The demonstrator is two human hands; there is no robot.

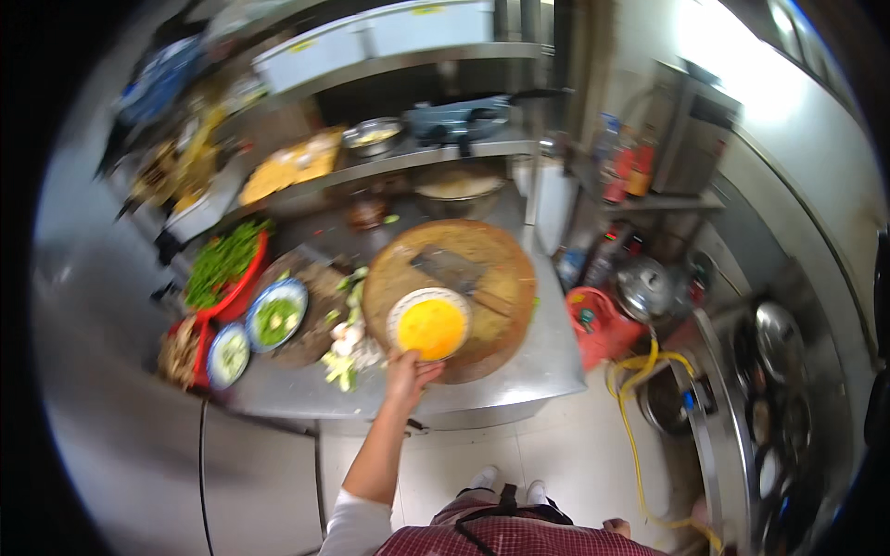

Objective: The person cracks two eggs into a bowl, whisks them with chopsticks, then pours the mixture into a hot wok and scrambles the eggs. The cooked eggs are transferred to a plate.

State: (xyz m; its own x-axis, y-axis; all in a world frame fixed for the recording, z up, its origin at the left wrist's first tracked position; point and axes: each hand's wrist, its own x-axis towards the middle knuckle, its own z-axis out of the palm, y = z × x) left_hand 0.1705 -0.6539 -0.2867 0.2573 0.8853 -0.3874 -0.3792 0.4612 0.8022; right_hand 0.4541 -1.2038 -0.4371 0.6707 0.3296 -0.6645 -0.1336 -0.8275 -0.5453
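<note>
My left hand (410, 379) grips the near rim of a patterned bowl (395, 326), thumb at the edge. Bright yellow liquid, like beaten egg (432, 326), fills the bowl. Bowl and hand are over the near part of a round wooden chopping board (511, 278); whether the bowl touches the board I cannot tell. Behind the bowl lies a cleaver (445, 267) with its wooden handle (492, 301) pointing right. Low at my right side, my right hand (617, 528) shows only partly beside the checked apron (500, 532), its fingers unclear.
Left of the board are vegetable scraps (344, 347), two blue-rimmed bowls (304, 299) and a red basin of greens (261, 267). Metal shelves (431, 149) overhang the steel counter (480, 393). At right are a red bin (591, 347), a yellow hose (629, 424) and a steel cooking station (726, 403).
</note>
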